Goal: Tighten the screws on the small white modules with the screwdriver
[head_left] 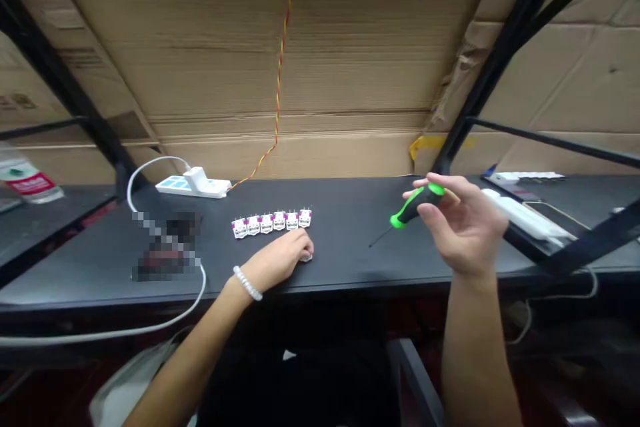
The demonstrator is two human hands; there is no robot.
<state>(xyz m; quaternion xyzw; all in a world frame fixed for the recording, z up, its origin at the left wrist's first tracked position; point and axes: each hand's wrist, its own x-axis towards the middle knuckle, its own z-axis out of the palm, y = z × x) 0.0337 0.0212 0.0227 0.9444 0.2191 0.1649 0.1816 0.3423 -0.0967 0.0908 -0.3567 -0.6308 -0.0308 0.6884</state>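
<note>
My right hand [463,223] is raised over the black table [345,260] and wrapped round a screwdriver [411,210] with a black and green handle, its thin tip pointing down to the left. My left hand [280,259] rests on the table with the fingers curled over a small white part [307,257] that peeks out at the fingertips. Just behind this hand stands a row of several small white and purple parts [273,221]. A bead bracelet [247,282] sits on my left wrist.
A white power strip [193,185] with a plugged adapter and a white cable [150,327] lies at the back left. A red-yellow twisted wire [280,73] hangs down the cardboard wall. White devices [525,217] lie at the right. Black frame bars [495,60] slant on both sides.
</note>
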